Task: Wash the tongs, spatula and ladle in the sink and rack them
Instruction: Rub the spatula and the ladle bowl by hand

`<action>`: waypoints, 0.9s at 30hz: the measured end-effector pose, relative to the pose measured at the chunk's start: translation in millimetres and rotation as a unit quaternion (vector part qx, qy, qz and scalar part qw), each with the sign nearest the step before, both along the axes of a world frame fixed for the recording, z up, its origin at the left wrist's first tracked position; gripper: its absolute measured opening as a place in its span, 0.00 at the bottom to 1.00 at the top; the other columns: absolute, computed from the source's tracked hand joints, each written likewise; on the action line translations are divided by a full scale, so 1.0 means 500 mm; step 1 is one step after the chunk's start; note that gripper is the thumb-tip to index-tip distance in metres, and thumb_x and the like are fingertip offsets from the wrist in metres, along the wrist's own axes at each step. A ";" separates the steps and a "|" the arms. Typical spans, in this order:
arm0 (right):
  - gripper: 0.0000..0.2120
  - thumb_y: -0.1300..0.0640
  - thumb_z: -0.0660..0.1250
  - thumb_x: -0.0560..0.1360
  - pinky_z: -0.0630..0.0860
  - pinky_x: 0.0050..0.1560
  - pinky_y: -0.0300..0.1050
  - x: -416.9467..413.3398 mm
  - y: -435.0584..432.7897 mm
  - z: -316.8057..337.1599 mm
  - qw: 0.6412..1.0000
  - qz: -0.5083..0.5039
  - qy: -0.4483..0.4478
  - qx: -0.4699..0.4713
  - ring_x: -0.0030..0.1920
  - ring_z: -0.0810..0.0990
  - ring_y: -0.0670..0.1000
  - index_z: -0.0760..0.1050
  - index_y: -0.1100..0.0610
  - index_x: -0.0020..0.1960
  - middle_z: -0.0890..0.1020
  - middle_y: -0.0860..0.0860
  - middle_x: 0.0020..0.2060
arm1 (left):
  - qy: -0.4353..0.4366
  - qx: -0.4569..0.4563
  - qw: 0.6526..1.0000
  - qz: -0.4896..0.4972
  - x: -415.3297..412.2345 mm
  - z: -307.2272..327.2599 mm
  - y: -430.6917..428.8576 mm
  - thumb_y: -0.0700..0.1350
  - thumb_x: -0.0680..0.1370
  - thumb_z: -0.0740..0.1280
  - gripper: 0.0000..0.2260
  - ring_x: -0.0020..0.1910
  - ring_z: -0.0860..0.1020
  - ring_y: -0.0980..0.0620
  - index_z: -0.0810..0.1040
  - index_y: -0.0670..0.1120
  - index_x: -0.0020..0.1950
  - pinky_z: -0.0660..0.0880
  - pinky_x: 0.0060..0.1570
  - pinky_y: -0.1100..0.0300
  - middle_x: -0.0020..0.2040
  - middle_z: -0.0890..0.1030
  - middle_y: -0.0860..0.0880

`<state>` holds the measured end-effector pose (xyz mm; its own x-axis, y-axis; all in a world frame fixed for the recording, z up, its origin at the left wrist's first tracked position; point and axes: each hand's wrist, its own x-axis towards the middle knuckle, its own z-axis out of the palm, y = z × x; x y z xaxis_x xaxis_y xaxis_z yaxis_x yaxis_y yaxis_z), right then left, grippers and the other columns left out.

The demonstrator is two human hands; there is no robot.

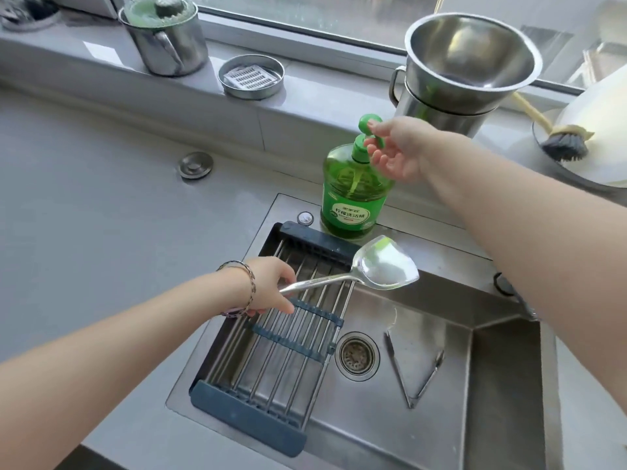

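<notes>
My left hand (271,286) grips the handle of a steel spatula (383,266), holding its blade above the sink's back edge. My right hand (395,149) is at the green pump head of a green dish soap bottle (351,195), fingers curled loosely around the nozzle. Steel tongs (412,371) lie open in a V on the bottom of the steel sink (424,432), right of the drain (356,356). A roll-up rack (281,351) of steel bars with dark blue ends spans the sink's left half. I see no ladle.
On the windowsill stand a lidded steel mug (166,39), a round steel soap dish (251,76) and a steel pot with a bowl stacked on it (464,66). A dish brush (563,140) rests on white plates at the right. Grey counter lies left.
</notes>
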<state>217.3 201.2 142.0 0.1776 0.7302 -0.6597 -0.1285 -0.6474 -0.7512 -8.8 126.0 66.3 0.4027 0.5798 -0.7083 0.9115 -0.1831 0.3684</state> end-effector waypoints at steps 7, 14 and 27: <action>0.15 0.54 0.62 0.78 0.71 0.23 0.28 -0.001 0.008 -0.001 0.988 -0.055 0.144 -0.027 0.19 0.72 0.44 0.71 0.61 0.36 0.74 0.50 0.24 | 0.054 0.077 0.993 -0.066 0.022 -0.003 0.020 0.48 0.69 0.74 0.14 0.34 0.74 0.52 0.80 0.42 0.51 0.77 0.39 0.60 0.37 0.77 0.49; 0.16 0.53 0.62 0.77 0.67 0.18 0.29 0.000 0.014 -0.008 0.977 -0.074 0.197 -0.041 0.18 0.71 0.44 0.69 0.60 0.34 0.73 0.51 0.20 | 0.149 0.124 0.965 -0.176 0.027 0.013 0.029 0.56 0.73 0.67 0.12 0.38 0.73 0.52 0.75 0.50 0.52 0.69 0.36 0.61 0.38 0.74 0.53; 0.19 0.45 0.62 0.76 0.69 0.18 0.31 -0.018 0.000 -0.012 0.984 -0.063 0.160 -0.047 0.16 0.70 0.42 0.70 0.60 0.37 0.72 0.50 0.18 | 0.027 0.130 0.986 -0.103 0.039 0.031 0.011 0.49 0.71 0.71 0.11 0.33 0.72 0.56 0.75 0.47 0.50 0.74 0.37 0.64 0.36 0.73 0.53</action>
